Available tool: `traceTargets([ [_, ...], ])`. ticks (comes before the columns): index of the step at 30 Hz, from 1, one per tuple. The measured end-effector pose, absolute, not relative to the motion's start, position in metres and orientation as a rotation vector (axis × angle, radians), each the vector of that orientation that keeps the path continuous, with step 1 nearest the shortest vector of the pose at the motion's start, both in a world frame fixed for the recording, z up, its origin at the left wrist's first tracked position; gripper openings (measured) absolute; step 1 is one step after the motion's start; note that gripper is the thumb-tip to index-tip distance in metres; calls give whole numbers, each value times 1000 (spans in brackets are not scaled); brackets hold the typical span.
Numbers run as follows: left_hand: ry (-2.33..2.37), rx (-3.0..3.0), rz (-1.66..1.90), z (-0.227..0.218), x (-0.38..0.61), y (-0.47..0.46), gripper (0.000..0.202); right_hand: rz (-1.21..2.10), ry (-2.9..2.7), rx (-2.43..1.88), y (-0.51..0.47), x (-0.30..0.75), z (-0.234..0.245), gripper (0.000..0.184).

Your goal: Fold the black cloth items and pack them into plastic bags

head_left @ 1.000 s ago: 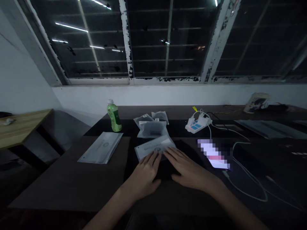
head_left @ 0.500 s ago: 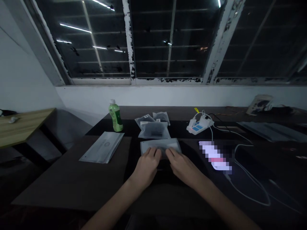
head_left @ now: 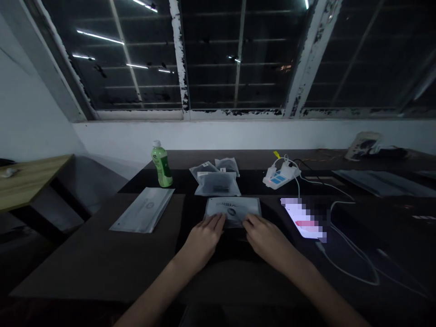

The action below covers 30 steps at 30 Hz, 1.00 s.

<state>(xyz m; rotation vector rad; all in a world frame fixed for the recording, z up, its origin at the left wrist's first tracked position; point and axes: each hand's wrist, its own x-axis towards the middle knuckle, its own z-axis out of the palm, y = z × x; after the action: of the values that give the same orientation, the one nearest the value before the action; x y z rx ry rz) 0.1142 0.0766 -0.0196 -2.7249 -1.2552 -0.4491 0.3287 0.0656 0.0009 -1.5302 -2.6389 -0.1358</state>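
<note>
In the head view, a frosted plastic zip bag [head_left: 235, 206] with a dark round print lies in front of me on the dark table. My left hand [head_left: 206, 234] is closed at its lower left edge, fingers over the top and thumb mostly hidden. At the lower right edge, my right hand [head_left: 260, 231] grips the bag with curled fingers. Just beyond it lie several filled frosted bags [head_left: 218, 184], some with small white labels. To the left rests another flat frosted bag [head_left: 143, 211] with a round print.
A green bottle [head_left: 161, 165] stands at the back left. On the right are a white power strip [head_left: 281, 176] with plugs, a lit phone [head_left: 303, 220] and a trailing white cable [head_left: 354, 272]. More flat bags [head_left: 381, 181] lie farther right. A wooden table [head_left: 34, 177] stands at far left.
The bag between my hands now lies flatter, its print facing up and showing. My hands have moved slightly apart along its near edge. The view has shifted a little.
</note>
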Motion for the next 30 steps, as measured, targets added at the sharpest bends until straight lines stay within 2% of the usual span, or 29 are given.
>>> traceTargets([
  [4, -1253, -2659, -446, -22, 123, 76, 48, -112, -2577, -1517, 72, 326, -1, 30],
  [8, -1308, -2618, -403, -15, 126, 78, 43, -30, -2463, -1412, 75, 326, 1, 33],
  [11, -1297, -2651, -356, -13, 126, 81, 52, 17, -2402, -1353, 77, 326, -2, 40],
  [14, -1279, -2663, -293, -12, 128, 84, 44, 8, -2367, -1308, 80, 325, -8, 41],
  [21, -1386, -2666, -149, -4, 140, 94, 28, -139, -2434, -1409, 79, 316, -13, 38],
  [27, -1376, -2705, -138, 2, 150, 97, 32, -302, -2461, -1566, 76, 309, -14, 52],
  [30, -1374, -2713, -149, 11, 148, 91, 30, -408, -2410, -1669, 74, 312, -12, 50],
])
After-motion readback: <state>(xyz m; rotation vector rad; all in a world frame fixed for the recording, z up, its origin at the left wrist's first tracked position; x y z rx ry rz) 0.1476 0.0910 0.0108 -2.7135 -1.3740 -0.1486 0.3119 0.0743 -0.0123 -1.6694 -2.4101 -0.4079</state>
